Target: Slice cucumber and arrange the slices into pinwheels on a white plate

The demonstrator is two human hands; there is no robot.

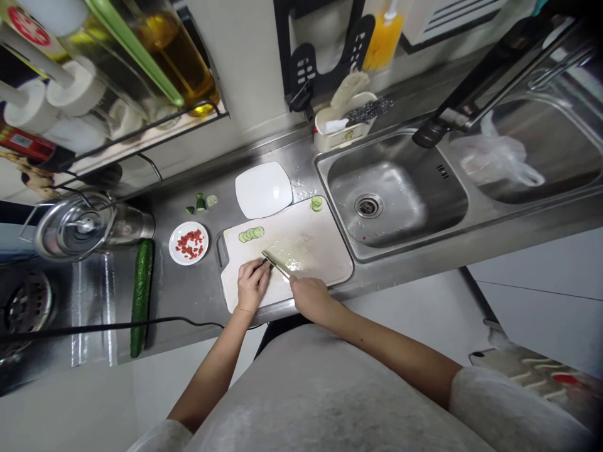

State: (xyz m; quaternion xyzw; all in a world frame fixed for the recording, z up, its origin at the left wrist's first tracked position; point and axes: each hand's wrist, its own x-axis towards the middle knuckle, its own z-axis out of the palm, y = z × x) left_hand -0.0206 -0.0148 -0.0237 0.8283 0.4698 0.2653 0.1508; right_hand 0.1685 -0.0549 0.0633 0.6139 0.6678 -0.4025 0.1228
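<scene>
My right hand [308, 296] is wrapped round the handle of a kitchen knife [279, 266], whose blade points up and left over the white cutting board [330, 251]. At the blade's tip, my left hand [252, 284] presses down with bent fingers on a small dark green piece of cucumber [266, 263], mostly hidden under the fingers. A row of overlapping cucumber slices [251, 235] lies on the board's upper left. A few more cucumber slices [316, 203] sit at its upper right corner. Wet patches shine in the middle of the board.
Behind the board stands a white square plate [264, 189]. To the left are a small plate of red berries [189, 243], cucumber ends [200, 201], a whole cucumber [142, 298] and a steel pot [94, 226]. A sink [400, 194] borders the right; a black cable [188, 320] crosses the left.
</scene>
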